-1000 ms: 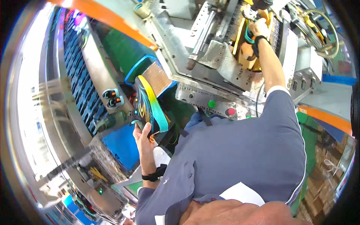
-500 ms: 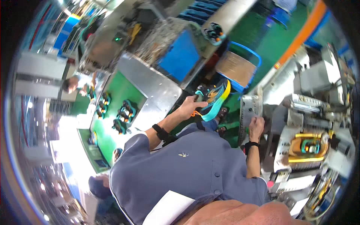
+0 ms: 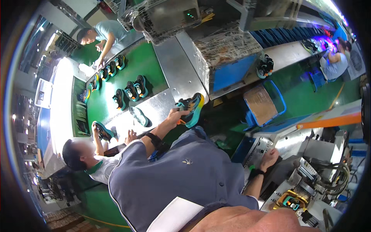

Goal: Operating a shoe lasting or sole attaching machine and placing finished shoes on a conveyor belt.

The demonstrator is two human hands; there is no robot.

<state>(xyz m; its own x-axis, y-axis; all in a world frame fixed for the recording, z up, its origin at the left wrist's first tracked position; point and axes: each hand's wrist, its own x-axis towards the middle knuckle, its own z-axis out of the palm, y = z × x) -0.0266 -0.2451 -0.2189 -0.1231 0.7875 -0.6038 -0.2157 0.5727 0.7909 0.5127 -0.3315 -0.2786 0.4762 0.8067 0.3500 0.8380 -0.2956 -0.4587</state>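
My left hand [image 3: 176, 117] grips a sneaker [image 3: 195, 109], black on top with a teal and yellow sole, held up by the metal edge of the conveyor table. Its toe points up and away. On my right, my right hand [image 3: 269, 158] is closed in a loose fist beside a metal plate [image 3: 259, 149] on the machine; no object shows in it. Inside that machine, a sneaker [image 3: 291, 202] with teal and orange parts sits in a yellow-framed holder.
Several sneakers [image 3: 131, 91] stand on the green belt [image 3: 154, 63], and a pale teal sole [image 3: 138, 116] lies on its metal edge. A co-worker [image 3: 83, 156] at left holds a shoe; another person [image 3: 110, 34] reaches over the far end. A blue-framed cart [image 3: 262, 106] stands ahead.
The view has swung, bringing the conveyor and co-workers more into sight. My left hand still holds the sneaker, now closer to the conveyor table. My right hand stays closed by the machine.
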